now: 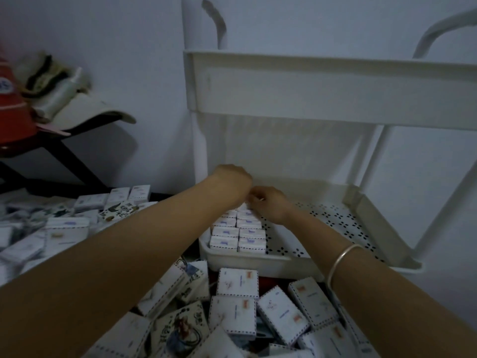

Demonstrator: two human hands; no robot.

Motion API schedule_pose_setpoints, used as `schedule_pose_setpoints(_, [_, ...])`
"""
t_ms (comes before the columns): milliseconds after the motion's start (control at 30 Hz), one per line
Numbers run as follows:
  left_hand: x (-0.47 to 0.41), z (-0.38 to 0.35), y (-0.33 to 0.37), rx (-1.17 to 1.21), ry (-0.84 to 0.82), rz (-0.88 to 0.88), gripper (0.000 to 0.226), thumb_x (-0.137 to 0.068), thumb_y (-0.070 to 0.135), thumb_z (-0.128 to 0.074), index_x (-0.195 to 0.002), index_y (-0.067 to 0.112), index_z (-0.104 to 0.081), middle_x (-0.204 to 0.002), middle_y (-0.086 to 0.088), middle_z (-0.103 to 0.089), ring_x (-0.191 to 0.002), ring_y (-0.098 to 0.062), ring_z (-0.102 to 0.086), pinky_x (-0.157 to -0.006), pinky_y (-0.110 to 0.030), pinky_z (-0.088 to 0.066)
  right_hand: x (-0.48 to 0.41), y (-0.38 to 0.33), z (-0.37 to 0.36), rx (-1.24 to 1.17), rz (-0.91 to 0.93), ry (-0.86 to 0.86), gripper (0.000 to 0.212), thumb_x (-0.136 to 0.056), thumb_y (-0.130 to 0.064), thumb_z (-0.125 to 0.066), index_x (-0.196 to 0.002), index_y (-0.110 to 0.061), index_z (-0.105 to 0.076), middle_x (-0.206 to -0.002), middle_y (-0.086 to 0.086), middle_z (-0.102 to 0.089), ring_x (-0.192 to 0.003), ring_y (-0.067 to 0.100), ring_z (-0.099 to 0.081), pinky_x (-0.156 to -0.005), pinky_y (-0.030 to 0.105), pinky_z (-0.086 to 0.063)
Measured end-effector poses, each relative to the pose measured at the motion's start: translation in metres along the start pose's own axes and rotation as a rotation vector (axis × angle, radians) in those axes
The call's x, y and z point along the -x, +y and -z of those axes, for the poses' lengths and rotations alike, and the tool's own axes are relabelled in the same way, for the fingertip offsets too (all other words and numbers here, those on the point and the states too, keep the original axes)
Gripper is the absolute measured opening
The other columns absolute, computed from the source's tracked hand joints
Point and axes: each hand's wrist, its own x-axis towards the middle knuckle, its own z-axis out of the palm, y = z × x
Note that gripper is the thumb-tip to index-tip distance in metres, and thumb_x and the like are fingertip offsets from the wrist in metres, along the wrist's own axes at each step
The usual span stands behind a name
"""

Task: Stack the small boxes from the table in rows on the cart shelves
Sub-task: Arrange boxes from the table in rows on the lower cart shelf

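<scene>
left hand (232, 180) curled over far end of box rows (238, 235) on cart shelf (335, 223), grip unclear; right hand (269, 204) pinches a box (244, 207)

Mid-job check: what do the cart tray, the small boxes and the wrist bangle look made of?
Cart tray: likely moulded plastic, matt white; rounded rims and punched floor holes suggest it. Small boxes: seemingly printed card or paper, matt, with crisp folded edges. Bangle: probably metal, silvery, catching a bright sheen.
</scene>
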Motion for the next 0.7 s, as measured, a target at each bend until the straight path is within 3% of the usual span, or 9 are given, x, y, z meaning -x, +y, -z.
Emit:
schedule_pose_setpoints(67, [0.012, 0.007, 0.003, 0.017, 0.111, -0.029, 0.017, -0.090, 0.003, -0.052, -0.104, 0.006, -0.060, -0.102, -0.009, -0.056, -0.079, -0.020, -0.047, -0.068, -0.030, -0.038, 0.003, -0.001, 0.002, -0.007, -0.044, -0.016, 0.027, -0.104, -0.030, -0.035, -0.098, -0.017, -0.059, -0.088, 0.001, -0.062, -0.081, 0.018, -0.057, -0.076, 0.032, -0.046])
schedule_pose_setpoints(133, [0.025, 0.011, 0.011, 0.091, 0.215, -0.066, 0.017, -0.088, 0.006, -0.054, -0.103, 0.009, -0.062, -0.101, -0.007, -0.059, -0.081, -0.021, -0.052, -0.068, -0.031, -0.037, 0.009, -0.004, 0.006, -0.060, -0.060, -0.035, 0.033, -0.105, -0.024, -0.032, -0.112, -0.004, -0.057, -0.102, 0.013, -0.062, -0.096, 0.028, -0.059, -0.091, 0.043, -0.049])
schedule_pose_setpoints(233, [0.051, 0.010, 0.035, 0.408, 0.258, -0.171, 0.023, -0.091, 0.016, -0.053, -0.110, 0.008, -0.062, -0.108, -0.011, -0.063, -0.098, -0.028, -0.059, -0.075, -0.031, -0.039, 0.022, -0.005, 0.009, -0.212, -0.065, 0.016, 0.034, -0.102, -0.001, -0.036, -0.134, 0.008, -0.043, -0.102, 0.015, -0.059, -0.103, 0.029, -0.061, -0.091, 0.034, -0.052])
schedule_pose_setpoints(333, [0.077, -0.003, 0.059, 0.626, 0.108, -0.399, 0.024, -0.091, 0.014, -0.055, -0.112, 0.010, -0.065, -0.106, -0.003, -0.067, -0.093, -0.016, -0.061, -0.083, -0.030, -0.049, 0.043, 0.000, 0.018, -0.110, -0.052, 0.128, 0.049, -0.102, -0.017, -0.044, -0.147, -0.008, -0.028, -0.115, 0.012, -0.058, -0.107, 0.028, -0.058, -0.096, 0.035, -0.046])
schedule_pose_setpoints(400, [0.087, -0.016, 0.072, 0.589, -0.016, -0.483, 0.023, -0.090, 0.020, -0.059, -0.113, 0.016, -0.065, -0.104, 0.000, -0.067, -0.089, -0.014, -0.061, -0.074, -0.030, -0.050, 0.064, 0.006, 0.027, 0.044, -0.002, 0.146, 0.049, -0.101, -0.026, -0.045, -0.146, -0.013, -0.031, -0.125, 0.007, -0.058, -0.111, 0.022, -0.056, -0.094, 0.029, -0.041])
schedule_pose_setpoints(467, [0.093, -0.029, 0.081, 0.508, -0.091, -0.476, 0.038, -0.088, 0.035, -0.066, -0.122, 0.019, -0.057, -0.107, -0.001, -0.062, -0.089, -0.014, -0.055, -0.068, -0.028, -0.044, 0.089, 0.009, 0.037, 0.130, 0.049, 0.169, 0.043, -0.100, -0.027, -0.048, -0.141, -0.015, -0.040, -0.127, 0.003, -0.058, -0.114, 0.019, -0.054, -0.093, 0.026, -0.041])
schedule_pose_setpoints(600, [0.095, -0.042, 0.090, 0.482, -0.108, -0.422, 0.057, -0.081, 0.049, -0.071, -0.125, 0.020, -0.050, -0.106, -0.001, -0.060, -0.090, -0.017, -0.055, -0.071, -0.032, -0.048, 0.139, 0.012, 0.059, 0.272, 0.127, 0.223, 0.022, -0.096, -0.022, -0.053, -0.116, -0.017, -0.061, -0.103, -0.007, -0.062, -0.094, 0.014, -0.059, -0.084, 0.029, -0.048])
schedule_pose_setpoints(700, [0.092, -0.042, 0.089, 0.489, -0.116, -0.368, 0.062, -0.074, 0.055, -0.075, -0.120, 0.019, -0.053, -0.106, 0.002, -0.059, -0.088, -0.015, -0.053, -0.068, -0.028, -0.045, 0.169, 0.014, 0.074, 0.402, 0.047, 0.209, 0.013, -0.094, -0.023, -0.053, -0.100, -0.018, -0.064, -0.092, -0.006, -0.065, -0.083, 0.014, -0.059, -0.076, 0.031, -0.050])
